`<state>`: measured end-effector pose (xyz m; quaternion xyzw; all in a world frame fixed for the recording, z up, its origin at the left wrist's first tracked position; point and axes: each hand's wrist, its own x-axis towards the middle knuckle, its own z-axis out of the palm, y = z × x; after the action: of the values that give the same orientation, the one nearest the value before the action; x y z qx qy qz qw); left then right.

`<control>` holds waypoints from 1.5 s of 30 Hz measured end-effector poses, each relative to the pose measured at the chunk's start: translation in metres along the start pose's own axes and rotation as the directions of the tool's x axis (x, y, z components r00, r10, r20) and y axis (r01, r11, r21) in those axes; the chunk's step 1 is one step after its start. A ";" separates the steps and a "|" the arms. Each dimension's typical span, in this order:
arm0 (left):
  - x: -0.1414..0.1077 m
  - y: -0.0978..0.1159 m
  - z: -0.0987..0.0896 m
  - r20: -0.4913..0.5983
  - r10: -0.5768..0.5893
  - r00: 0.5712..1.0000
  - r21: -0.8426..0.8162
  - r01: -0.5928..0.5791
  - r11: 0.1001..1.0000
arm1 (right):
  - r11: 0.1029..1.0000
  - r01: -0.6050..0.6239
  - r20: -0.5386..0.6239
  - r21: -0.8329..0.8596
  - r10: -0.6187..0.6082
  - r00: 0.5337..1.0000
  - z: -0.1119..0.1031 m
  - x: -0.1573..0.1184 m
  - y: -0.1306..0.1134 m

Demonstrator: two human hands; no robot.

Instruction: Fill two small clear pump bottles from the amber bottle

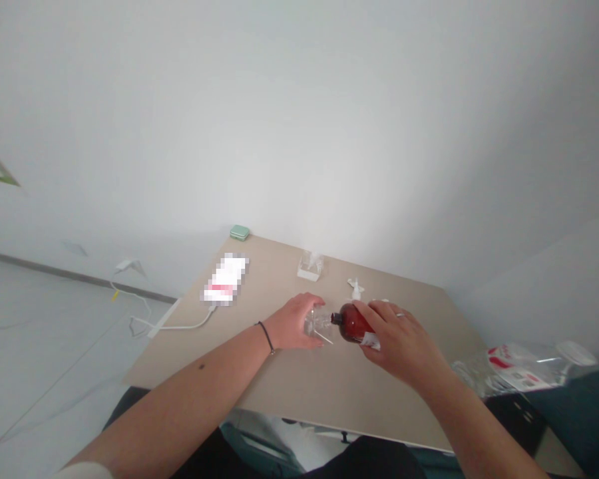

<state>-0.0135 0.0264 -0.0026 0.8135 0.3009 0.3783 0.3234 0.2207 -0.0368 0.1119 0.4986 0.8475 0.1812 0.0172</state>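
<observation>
My right hand [399, 339] grips a dark red-brown plastic bottle [352, 322] with a white label, holding it on its side above the table. The bottle's black neck points left, towards my left hand [294, 322]. That hand is closed around a clear plastic piece [318, 326], partly hidden by my fingers, and a thin straw-like tube sticks out below it. The neck and the clear piece are very close, but I cannot tell if they touch. Just behind them, a small white plastic part [356, 289] lies on the table.
The beige table [299, 392] stands against a white wall. On it are a clear box [310, 266], a pixelated phone [225, 279] on a white cable, and a green case [239, 232]. A clear plastic bag [522, 367] with red print lies at the right corner.
</observation>
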 end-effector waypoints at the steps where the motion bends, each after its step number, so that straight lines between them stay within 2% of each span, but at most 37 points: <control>1: 0.000 0.000 0.000 -0.002 0.001 1.000 -0.003 -0.001 1.000 | 1.000 0.002 0.003 0.001 -0.002 1.000 -0.001 0.000 0.000; 16: 0.000 -0.003 0.002 -0.013 0.017 1.000 -0.003 -0.017 1.000 | 1.000 -0.003 0.054 -0.016 0.003 0.999 -0.007 0.003 -0.001; 24: 0.000 -0.002 0.001 -0.019 0.029 0.999 -0.012 -0.029 1.000 | 0.999 0.019 0.015 -0.025 -0.019 1.000 -0.007 0.003 -0.001; 38: 0.000 0.000 0.001 -0.017 0.003 1.000 -0.001 -0.003 1.000 | 0.999 0.024 0.047 -0.045 -0.022 0.999 -0.014 0.006 -0.002; 45: 0.000 -0.003 0.003 -0.025 0.011 1.000 0.002 -0.011 1.000 | 0.997 0.043 0.006 -0.059 -0.043 0.999 -0.014 0.006 -0.002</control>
<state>-0.0121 0.0275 -0.0061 0.8106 0.3009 0.3898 0.3170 0.2128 -0.0363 0.1251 0.4798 0.8523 0.2045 0.0381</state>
